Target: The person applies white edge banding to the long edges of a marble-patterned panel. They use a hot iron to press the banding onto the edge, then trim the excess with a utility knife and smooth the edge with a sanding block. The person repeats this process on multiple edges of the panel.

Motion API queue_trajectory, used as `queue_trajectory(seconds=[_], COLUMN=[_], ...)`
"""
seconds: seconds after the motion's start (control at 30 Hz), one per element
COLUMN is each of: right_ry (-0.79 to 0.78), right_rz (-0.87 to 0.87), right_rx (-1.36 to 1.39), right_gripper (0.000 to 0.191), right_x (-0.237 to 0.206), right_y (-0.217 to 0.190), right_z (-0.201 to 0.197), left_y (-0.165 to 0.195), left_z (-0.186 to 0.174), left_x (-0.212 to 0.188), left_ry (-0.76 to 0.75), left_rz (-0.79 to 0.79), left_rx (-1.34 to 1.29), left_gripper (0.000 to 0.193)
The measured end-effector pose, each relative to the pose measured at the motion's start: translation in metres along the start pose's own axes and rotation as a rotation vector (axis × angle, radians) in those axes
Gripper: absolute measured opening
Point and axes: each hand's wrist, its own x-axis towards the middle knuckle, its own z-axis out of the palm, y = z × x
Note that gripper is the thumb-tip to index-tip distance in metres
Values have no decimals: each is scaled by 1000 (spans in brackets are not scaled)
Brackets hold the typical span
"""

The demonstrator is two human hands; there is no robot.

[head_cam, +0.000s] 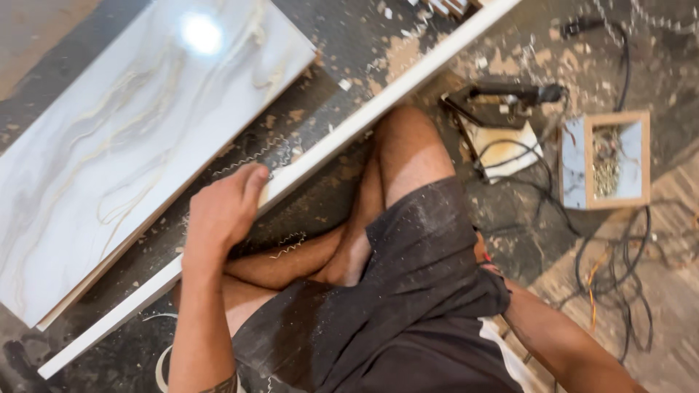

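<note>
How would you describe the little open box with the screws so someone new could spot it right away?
Start at the long white strip the left hand grips, then look right past the bent knee. Beside a dark power tool and tangled black cables sits the small box: light wooden rim, pale marbled lining, brassy screws heaped inside.

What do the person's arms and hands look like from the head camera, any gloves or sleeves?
Both arms are bare, no sleeves showing. The left hand is ungloved, and a dark tattoo edges the left forearm at the frame bottom. The right hand is hidden behind dark, dust-speckled shorts.
</note>
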Motion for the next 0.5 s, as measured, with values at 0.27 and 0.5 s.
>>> queue_trajectory(seconds=[0.27,0.5], right_ry=[303,613], right_rz=[-150,11], right_rx=[-34,308], right_gripper=[41,23], right_x=[-27,-78], right_y=[46,24], right_z=[-68,-151], left_y=[-28,-65], left_z=[-16,-22], left_x=[-17,-41], left_ry=[145,120], left_rz=[54,-30], left_rx=[182,5], left_gripper=[52,52])
